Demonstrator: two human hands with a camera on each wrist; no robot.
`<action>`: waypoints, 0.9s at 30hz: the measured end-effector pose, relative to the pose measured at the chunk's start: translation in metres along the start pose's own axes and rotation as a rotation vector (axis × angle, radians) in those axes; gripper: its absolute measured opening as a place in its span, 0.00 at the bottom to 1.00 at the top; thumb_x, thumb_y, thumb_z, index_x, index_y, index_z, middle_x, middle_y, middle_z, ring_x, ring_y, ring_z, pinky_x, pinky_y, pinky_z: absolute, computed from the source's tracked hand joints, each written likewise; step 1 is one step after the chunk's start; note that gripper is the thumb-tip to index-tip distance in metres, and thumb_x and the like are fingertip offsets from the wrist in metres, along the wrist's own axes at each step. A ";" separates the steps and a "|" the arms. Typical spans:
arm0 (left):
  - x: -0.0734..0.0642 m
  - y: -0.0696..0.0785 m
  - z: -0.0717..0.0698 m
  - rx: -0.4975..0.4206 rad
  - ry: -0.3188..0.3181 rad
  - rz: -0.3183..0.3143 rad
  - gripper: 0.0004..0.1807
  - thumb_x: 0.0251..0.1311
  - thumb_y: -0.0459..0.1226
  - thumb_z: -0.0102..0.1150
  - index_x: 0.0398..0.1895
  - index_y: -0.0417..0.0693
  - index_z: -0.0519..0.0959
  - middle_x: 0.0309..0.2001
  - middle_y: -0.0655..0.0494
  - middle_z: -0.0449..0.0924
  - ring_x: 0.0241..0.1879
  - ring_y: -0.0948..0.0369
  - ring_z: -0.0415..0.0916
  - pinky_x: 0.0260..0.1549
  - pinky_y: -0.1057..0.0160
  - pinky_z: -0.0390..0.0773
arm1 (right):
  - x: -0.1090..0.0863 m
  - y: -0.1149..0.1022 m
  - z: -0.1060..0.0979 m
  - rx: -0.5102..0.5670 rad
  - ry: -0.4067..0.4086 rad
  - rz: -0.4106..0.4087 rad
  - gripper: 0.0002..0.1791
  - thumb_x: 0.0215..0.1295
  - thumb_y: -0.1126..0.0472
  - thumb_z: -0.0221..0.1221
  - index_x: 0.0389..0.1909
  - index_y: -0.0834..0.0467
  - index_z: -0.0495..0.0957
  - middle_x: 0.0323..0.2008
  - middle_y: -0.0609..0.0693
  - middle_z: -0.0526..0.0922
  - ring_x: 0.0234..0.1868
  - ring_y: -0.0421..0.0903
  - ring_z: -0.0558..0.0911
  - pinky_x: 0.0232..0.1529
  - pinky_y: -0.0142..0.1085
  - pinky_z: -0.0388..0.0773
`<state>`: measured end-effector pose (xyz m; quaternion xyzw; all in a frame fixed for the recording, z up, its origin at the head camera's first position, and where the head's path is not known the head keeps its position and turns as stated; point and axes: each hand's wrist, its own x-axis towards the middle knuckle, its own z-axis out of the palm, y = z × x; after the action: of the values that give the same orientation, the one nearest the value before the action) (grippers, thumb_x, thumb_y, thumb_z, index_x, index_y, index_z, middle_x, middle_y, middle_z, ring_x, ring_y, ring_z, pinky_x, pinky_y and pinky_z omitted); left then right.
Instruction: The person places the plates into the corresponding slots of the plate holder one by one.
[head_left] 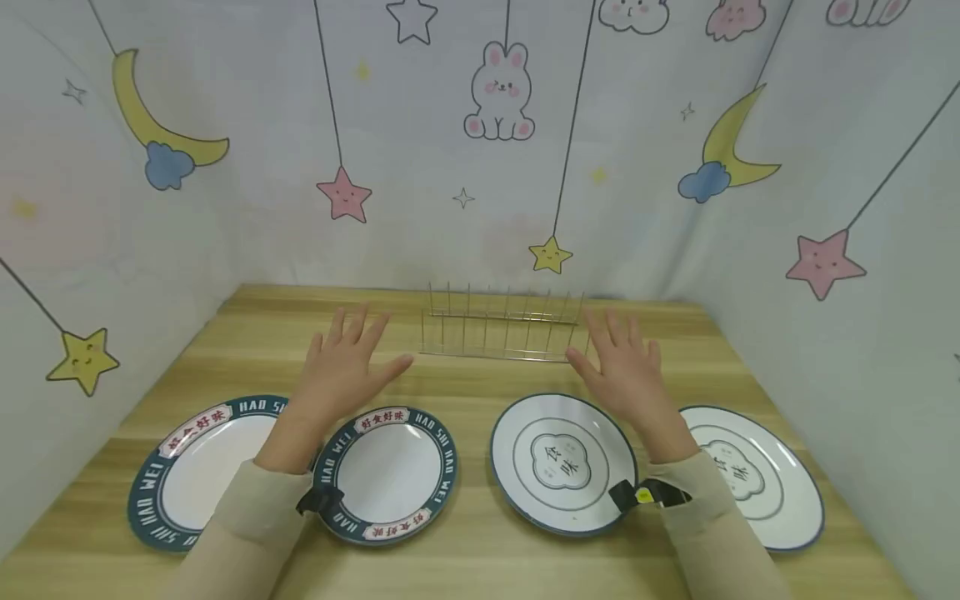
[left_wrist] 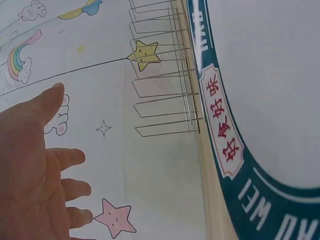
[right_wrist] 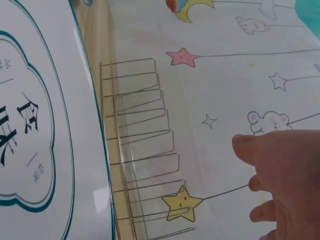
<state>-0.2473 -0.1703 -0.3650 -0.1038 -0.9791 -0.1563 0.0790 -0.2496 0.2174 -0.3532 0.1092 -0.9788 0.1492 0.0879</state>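
My left hand (head_left: 337,375) hovers with spread fingers above the two green-rimmed plates, holding nothing. Under its wrist lie a larger green-rimmed plate (head_left: 217,475) at the far left and a smaller green-rimmed plate (head_left: 390,475) beside it. Over on the right, my right hand (head_left: 626,375) is also spread and holds nothing. Near it are a round white plate (head_left: 517,450) with a thin blue rim and a similar white plate (head_left: 787,492), partly hidden by the forearm. Behind the plates, between the hands, stands a wire dish rack (head_left: 495,358) with upright prongs.
A wood-grain table (head_left: 472,575) carries everything. White curtain walls (head_left: 420,242) printed with stars, moons and rabbits enclose it at the back and both sides. The rack stands close to the back wall. Each wrist wears a dark strap (head_left: 322,500).
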 end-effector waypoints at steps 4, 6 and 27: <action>-0.007 -0.006 -0.004 0.000 -0.003 -0.007 0.52 0.62 0.74 0.35 0.80 0.51 0.46 0.79 0.45 0.33 0.75 0.41 0.23 0.67 0.30 0.28 | -0.004 0.003 -0.002 -0.005 -0.015 0.005 0.41 0.74 0.34 0.40 0.80 0.47 0.39 0.78 0.59 0.36 0.75 0.61 0.26 0.66 0.73 0.28; -0.012 -0.010 -0.007 -0.012 -0.017 -0.013 0.52 0.62 0.73 0.36 0.80 0.51 0.45 0.79 0.45 0.32 0.75 0.40 0.23 0.67 0.29 0.28 | -0.006 0.005 -0.001 -0.005 -0.019 0.005 0.42 0.75 0.35 0.41 0.80 0.48 0.39 0.78 0.59 0.36 0.75 0.61 0.26 0.66 0.72 0.28; -0.070 -0.071 -0.019 -0.023 -0.078 -0.126 0.51 0.66 0.70 0.36 0.79 0.45 0.43 0.76 0.34 0.39 0.71 0.28 0.31 0.61 0.22 0.37 | 0.016 0.024 0.018 0.091 -0.017 0.023 0.39 0.76 0.41 0.45 0.78 0.57 0.48 0.78 0.58 0.46 0.76 0.63 0.41 0.71 0.66 0.44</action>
<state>-0.1939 -0.2550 -0.3806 -0.0492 -0.9841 -0.1682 0.0293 -0.2737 0.2313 -0.3733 0.1029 -0.9730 0.1936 0.0727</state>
